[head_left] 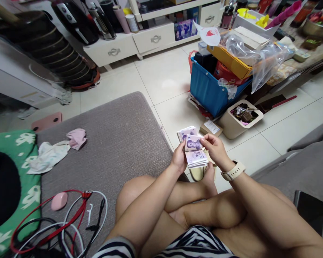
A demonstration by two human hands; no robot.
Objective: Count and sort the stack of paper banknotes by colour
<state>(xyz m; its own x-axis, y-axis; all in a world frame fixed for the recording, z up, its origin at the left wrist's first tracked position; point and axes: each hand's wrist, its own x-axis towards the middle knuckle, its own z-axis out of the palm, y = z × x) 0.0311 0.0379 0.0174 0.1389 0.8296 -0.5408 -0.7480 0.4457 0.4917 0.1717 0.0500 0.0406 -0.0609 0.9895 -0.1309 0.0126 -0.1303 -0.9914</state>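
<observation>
A stack of purple banknotes is held in front of my crossed legs, over the edge of the grey sofa cushion. My left hand grips the stack from its left side, fingers closed round it. My right hand, with a pale watch on the wrist, pinches the top note at its right edge and lifts it slightly off the pile.
Red, white and black cables and a pink oval object lie on the cushion at left, with crumpled cloths further back. On the tiled floor stand a blue bin full of clutter and a beige box. A dark phone lies at right.
</observation>
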